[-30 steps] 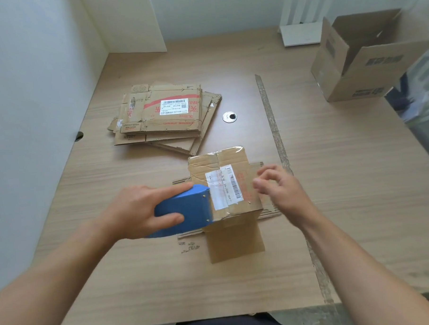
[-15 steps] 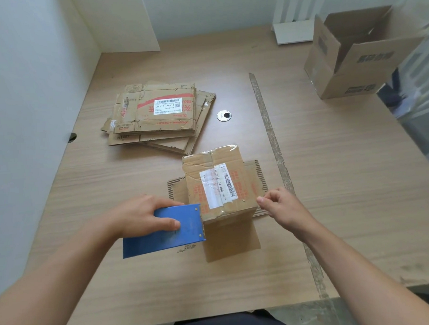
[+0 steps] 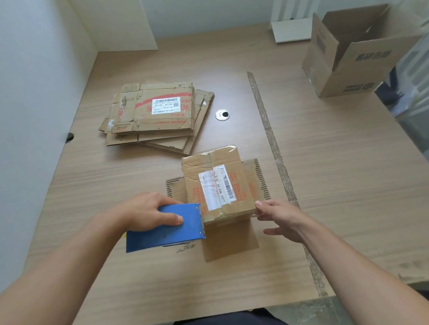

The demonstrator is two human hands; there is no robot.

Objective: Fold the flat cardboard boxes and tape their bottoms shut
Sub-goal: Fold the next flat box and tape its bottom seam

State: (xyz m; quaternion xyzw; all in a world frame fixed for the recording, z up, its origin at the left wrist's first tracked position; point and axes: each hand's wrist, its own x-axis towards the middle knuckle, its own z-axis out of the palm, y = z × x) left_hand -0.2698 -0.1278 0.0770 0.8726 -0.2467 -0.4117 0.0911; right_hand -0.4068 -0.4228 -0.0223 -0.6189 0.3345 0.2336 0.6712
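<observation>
The left hand [image 3: 142, 212] grips the blue tape dispenser [image 3: 167, 229] against the box [image 3: 219, 184], whose near-right corner the right hand [image 3: 282, 218] touches with relaxed fingers.

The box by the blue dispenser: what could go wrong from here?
1. The right hand only touches the box at a corner with straight fingers, so the box might slide if the dispenser pulls.
2. The left hand holds the dispenser at the box's near edge; the seal there may end up wrinkled or crooked.
</observation>
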